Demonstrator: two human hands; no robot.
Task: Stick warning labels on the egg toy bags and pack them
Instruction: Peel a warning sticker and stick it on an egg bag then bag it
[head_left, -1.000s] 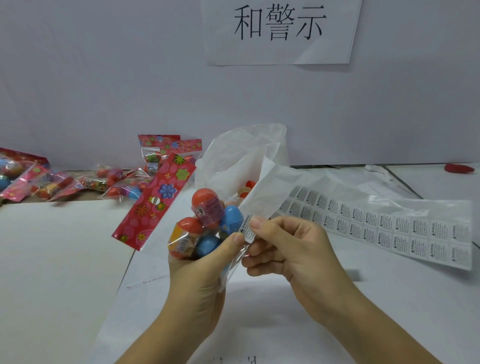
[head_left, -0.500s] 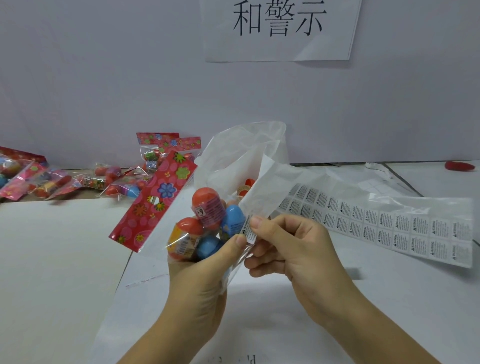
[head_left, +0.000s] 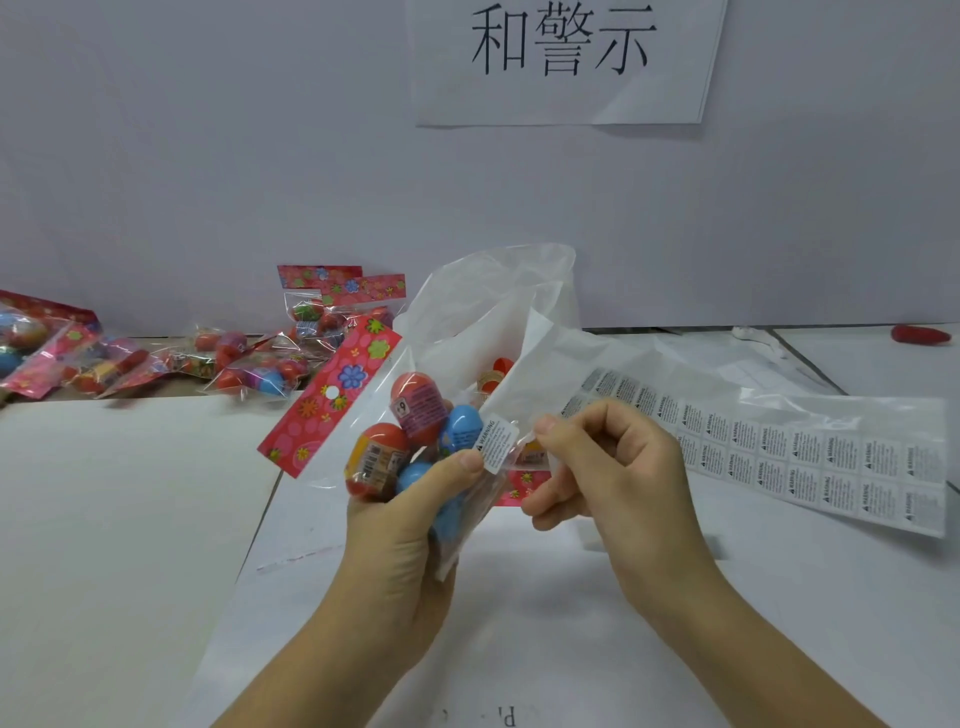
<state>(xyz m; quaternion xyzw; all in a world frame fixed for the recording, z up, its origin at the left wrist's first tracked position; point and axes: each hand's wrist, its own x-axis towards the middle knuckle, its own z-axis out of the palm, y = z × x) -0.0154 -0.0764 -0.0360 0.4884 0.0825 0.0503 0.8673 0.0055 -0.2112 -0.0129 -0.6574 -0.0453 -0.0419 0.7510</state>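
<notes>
1. The left hand grips the egg toy bag from below, fingers curled round the eggs, thumb tip pressed on the film at the left edge of the warning label
2. The label lies flat on the clear film between the two thumb tips; it is judged applied, though full adhesion cannot be confirmed
3. The right hand has its fingers curled to the palm, thumb tip at the label's right edge; pinching or merely pressing cannot be told
4. Beyond the right knuckles lies the label sheet, many labels unused
5. Behind both sets of fingertips stands the white packing bag, open
6. Well left of the left fingers lie further egg toy bags; their labelling cannot be told
7. Judgement: this bag awaits packing; much of the task remains
</notes>
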